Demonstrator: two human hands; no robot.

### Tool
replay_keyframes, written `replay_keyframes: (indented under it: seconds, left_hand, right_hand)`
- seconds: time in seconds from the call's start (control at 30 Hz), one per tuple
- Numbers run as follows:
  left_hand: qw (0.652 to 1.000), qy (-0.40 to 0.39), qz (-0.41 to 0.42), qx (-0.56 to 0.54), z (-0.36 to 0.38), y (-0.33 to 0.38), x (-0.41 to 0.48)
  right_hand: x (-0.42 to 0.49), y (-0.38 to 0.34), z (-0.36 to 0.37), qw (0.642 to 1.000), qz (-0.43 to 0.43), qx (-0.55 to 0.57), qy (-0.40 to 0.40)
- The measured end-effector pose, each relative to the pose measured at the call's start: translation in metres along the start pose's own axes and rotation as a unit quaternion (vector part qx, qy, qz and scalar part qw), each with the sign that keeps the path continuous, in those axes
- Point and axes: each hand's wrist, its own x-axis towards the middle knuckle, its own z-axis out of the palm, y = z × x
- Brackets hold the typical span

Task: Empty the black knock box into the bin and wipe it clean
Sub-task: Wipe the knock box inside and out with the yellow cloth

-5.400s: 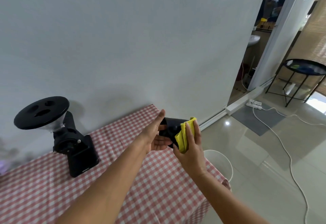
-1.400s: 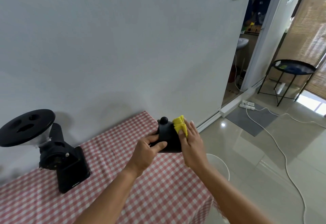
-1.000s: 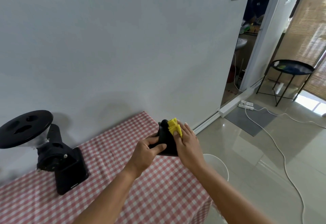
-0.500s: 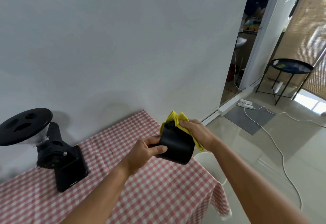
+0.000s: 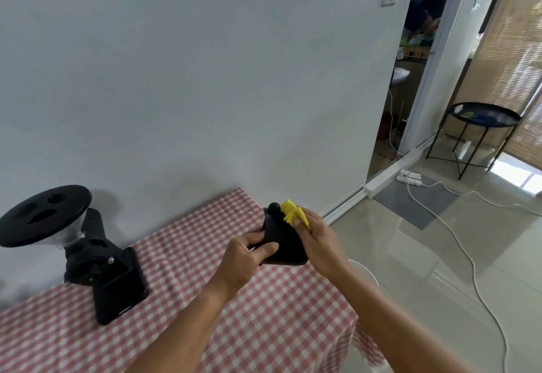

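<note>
**Cloth on the box, wipe in hand**

We clamp the black knock box (image 5: 283,242) in our left hand (image 5: 245,256), thumb across its near wall; our right hand (image 5: 321,243) presses the yellow cloth (image 5: 291,214) against its right side, above the checked table (image 5: 264,314). It looks rigid, light and smooth, so grip the walls.

The right hand (image 5: 318,243) covers the right side of the black knock box (image 5: 283,243) and most of the yellow cloth (image 5: 291,214). The box's opening faces away, so its inside cannot be judged. Only a white rim of the bin (image 5: 365,271) shows past the forearm. The table (image 5: 181,255) runs off the bottom-left edge.
</note>
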Motion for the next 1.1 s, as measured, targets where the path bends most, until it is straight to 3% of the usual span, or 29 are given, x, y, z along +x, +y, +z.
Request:
replay_keyframes:
  seconds: [0.23,0.3,0.4,0.53,0.73,0.9,1.03,1.1]
  left_hand:
    - [0.999,-0.018,-0.041,0.014,0.003,0.002,0.004]
    - [0.999,-0.026,-0.044,0.019,0.006,0.0,0.005]
    - [0.998,-0.027,-0.03,0.045,0.007,0.001,0.006]
    - [0.987,-0.022,0.003,0.162,0.006,-0.001,0.012]
    - [0.998,-0.03,-0.018,0.049,0.0,-0.01,0.003]
    - [0.994,-0.066,-0.015,0.083,-0.007,-0.011,-0.001]
    - [0.988,-0.101,0.016,0.114,-0.01,-0.007,-0.002]
    - [0.985,-0.112,0.022,0.132,-0.012,-0.005,-0.001]
  right_hand:
    - [-0.008,0.003,0.009,0.986,-0.079,-0.085,0.118]
    - [-0.006,-0.005,0.007,0.979,-0.108,-0.133,0.111]
    - [-0.001,-0.012,0.005,0.981,-0.087,-0.156,0.078]
    - [-0.002,-0.01,0.007,0.984,-0.061,-0.156,0.067]
    - [-0.004,0.013,0.004,0.984,-0.042,-0.153,0.074]
    - [0.002,0.017,-0.006,0.997,0.071,0.039,0.012]
    - [0.005,-0.006,-0.024,0.952,0.153,0.262,-0.029]
    - [0.007,-0.015,-0.033,0.936,0.173,0.304,-0.042]
